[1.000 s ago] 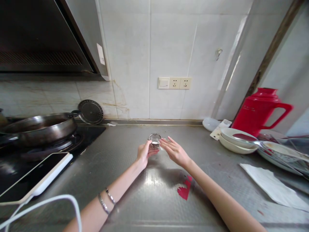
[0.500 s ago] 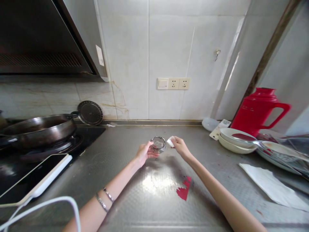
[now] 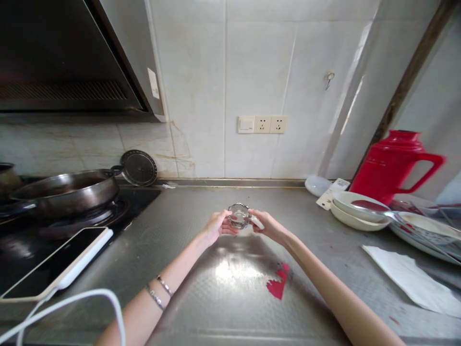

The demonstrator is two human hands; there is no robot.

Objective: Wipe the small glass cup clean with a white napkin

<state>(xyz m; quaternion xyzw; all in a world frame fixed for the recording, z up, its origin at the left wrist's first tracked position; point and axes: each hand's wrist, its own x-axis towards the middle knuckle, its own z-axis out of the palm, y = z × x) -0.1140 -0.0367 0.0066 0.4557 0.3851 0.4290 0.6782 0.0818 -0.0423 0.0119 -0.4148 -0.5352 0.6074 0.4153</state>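
1. The steel counter (image 3: 201, 288) spreads under both forearms and out beyond the hands to the tiled wall. A red paper scrap (image 3: 278, 284) lies on it nearer the person than the hands, below the right forearm.
2. Well off to the left of the hands, a dark pan (image 3: 65, 192) sits on the hob. Nearer the person on that side lie a tablet (image 3: 54, 262) and its white cable (image 3: 72, 307).
3. Well off to the right stands a red jug (image 3: 392, 163). In front of it are stacked white bowls (image 3: 356, 211), and a sheet of white paper (image 3: 414, 281) lies nearer the person.
4. The left hand (image 3: 215, 226) is closed on the left wall of a small glass dish (image 3: 239, 216), thumb and fingers pinching it and holding it just above the counter.
5. The right hand (image 3: 270, 227) meets the dish from the opposite side. Its fingers are closed on a small white piece (image 3: 256, 221), which touches the dish's right rim.
6. The dish therefore sits between the two hands, straight ahead of the person. Both hands are equally close, the left bearing it and the right only at its edge.
7. The dish is round, so it has no long axis. Its mouth tips slightly up and toward the camera.
8. It is clear glass with a wavy, scalloped rim that catches the light. I cannot tell whether anything is inside.
9. The white piece is small and flat-looking; what it is cannot be made out.
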